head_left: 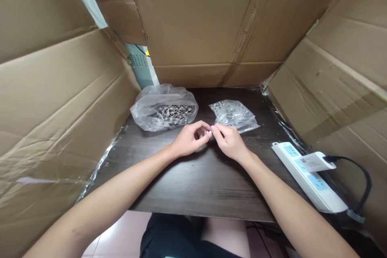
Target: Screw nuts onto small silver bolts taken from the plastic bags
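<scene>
Over the middle of the dark table [193, 181], my left hand [192, 139] and my right hand [229, 141] meet at the fingertips. Between them is a small shiny whitish piece [209, 132], too small to name; the left thumb and fingers pinch it. My right thumb and forefinger are closed at its other side, and what they hold is hidden. Behind my left hand an open clear plastic bag [142, 109] contains many small metal parts [173, 113]. A flatter clear bag [234, 113] with small shiny parts lies just beyond my right hand.
Cardboard walls [205, 16] enclose the table at the back and both sides. At the right lies a white power strip [311, 179] with a white adapter [316, 162] plugged in and a black cable [365, 173] running off it. The table's front edge is above my legs.
</scene>
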### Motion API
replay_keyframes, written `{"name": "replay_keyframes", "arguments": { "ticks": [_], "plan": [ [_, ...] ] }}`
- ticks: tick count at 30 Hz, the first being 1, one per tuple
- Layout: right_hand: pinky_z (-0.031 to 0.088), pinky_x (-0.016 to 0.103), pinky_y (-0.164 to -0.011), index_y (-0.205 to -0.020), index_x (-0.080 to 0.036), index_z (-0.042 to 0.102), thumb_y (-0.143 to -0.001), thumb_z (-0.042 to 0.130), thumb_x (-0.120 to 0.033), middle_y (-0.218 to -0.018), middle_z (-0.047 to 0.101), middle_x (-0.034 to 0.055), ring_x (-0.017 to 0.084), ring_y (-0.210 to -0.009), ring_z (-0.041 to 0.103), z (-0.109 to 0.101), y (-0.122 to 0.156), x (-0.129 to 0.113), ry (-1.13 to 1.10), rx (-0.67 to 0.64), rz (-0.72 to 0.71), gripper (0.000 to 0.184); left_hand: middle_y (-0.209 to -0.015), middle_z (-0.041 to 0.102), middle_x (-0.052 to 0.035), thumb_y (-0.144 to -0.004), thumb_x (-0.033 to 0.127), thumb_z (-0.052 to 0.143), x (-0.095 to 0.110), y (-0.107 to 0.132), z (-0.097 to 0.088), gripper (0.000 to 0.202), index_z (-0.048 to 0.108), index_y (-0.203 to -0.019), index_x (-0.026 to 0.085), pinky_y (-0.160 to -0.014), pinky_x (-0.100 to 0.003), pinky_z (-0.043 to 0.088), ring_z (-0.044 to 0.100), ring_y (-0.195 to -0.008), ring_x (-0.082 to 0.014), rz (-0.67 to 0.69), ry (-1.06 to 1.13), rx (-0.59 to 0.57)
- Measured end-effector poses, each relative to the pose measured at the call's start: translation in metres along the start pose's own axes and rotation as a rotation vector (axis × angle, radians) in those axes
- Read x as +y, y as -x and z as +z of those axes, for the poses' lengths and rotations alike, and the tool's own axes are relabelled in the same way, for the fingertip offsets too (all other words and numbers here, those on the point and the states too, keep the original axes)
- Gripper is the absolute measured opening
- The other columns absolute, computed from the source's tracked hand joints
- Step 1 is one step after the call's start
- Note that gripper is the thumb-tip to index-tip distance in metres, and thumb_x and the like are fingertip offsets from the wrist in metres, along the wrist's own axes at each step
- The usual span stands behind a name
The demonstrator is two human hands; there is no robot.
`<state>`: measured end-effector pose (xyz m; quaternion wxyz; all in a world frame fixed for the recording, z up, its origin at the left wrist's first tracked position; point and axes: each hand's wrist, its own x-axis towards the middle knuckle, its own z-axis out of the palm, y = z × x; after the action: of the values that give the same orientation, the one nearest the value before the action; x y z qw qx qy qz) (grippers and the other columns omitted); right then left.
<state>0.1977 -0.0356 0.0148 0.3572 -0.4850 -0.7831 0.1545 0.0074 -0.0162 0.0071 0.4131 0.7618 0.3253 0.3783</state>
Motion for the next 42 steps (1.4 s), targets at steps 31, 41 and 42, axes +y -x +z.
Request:
{"name": "replay_keyframes", "arguments": {
  "ticks": [31, 41, 42],
  "plan": [
    [0.036, 0.028, -0.062, -0.086, -0.022, 0.058, -0.098, 0.048, -0.031, -0.066, 0.059, -0.0010, 0.016, -0.060, 0.054, -0.0039, -0.0007, -0.0013, -0.057, -0.098, 0.085, 0.019, -0.074, 0.069, -0.0006, -0.084, 0.033, 0.076, -0.0065, -0.0029, -0.0003, 0.028, 0.071, -0.102, 0.013, -0.050, -0.018, 0.043, 0.058, -0.052, -0.0071, -0.067, 0.127, 0.081],
    [0.035, 0.029, -0.065, -0.081, -0.022, 0.055, -0.102, 0.043, -0.037, -0.069, 0.059, 0.0004, 0.017, -0.064, 0.055, -0.0027, -0.0001, 0.0025, -0.045, -0.127, 0.119, 0.028, -0.076, 0.071, -0.0011, -0.084, 0.034, 0.076, -0.0071, -0.0033, 0.0005, 0.028, 0.072, -0.102, 0.012, -0.048, -0.018, 0.042, 0.057, -0.049, -0.0065, -0.062, 0.118, 0.080],
    [0.035, 0.029, -0.065, -0.083, -0.022, 0.056, -0.101, 0.045, -0.036, -0.070, 0.060, 0.0000, 0.016, -0.064, 0.055, -0.0031, -0.0001, 0.0023, -0.054, -0.128, 0.116, 0.025, -0.076, 0.071, -0.0012, -0.085, 0.034, 0.076, -0.0073, -0.0032, 0.0004, 0.028, 0.072, -0.102, 0.012, -0.048, -0.017, 0.042, 0.057, -0.050, -0.0065, -0.061, 0.117, 0.080]
  ]
}}
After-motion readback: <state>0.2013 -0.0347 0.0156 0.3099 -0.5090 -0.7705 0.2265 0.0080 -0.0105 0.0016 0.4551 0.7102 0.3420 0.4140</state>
